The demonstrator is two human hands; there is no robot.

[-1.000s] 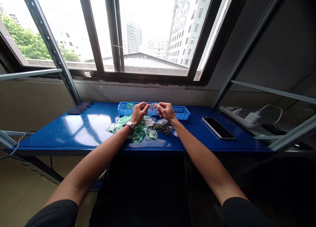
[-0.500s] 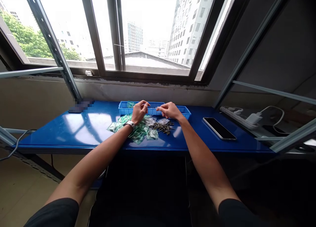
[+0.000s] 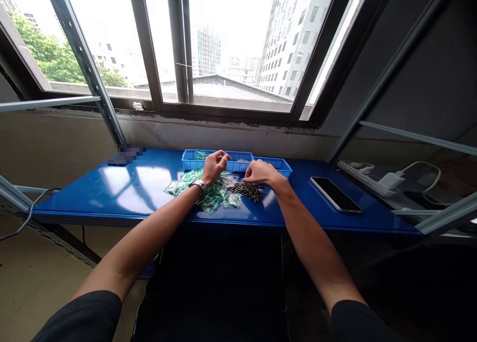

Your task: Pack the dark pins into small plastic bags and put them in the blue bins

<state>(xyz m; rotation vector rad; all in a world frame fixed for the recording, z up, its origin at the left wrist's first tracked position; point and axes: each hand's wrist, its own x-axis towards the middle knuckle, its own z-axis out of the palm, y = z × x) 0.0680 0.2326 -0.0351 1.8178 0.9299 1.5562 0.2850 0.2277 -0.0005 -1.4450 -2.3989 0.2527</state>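
The left hand (image 3: 215, 167) is held curled just above the near rim of a blue plastic parts tray (image 3: 194, 167), its fingers drawn narrow. Nothing can be seen in its grip, but whether a small item is hidden there cannot be told. A steel wristwatch (image 3: 199, 184) is worn on that wrist. The right hand (image 3: 263, 173) is extended low, its fingers drawn narrow at the far edge of a heap of loose dark metal pins (image 3: 248, 191); whether a pin is pinched cannot be told. The heap is spread on a blue metal table (image 3: 298, 203), just in front of the tray and to the right of a pile of green-printed plastic packets (image 3: 208, 198). Most of the material is seen lying out on the tabletop. Only a small group of green packets (image 3: 201, 155) is held at the left end of the tray, with a few small metal items (image 3: 243, 160) farther right. A black smartphone (image 3: 335, 194) is laid well to the right of the 2 hands.
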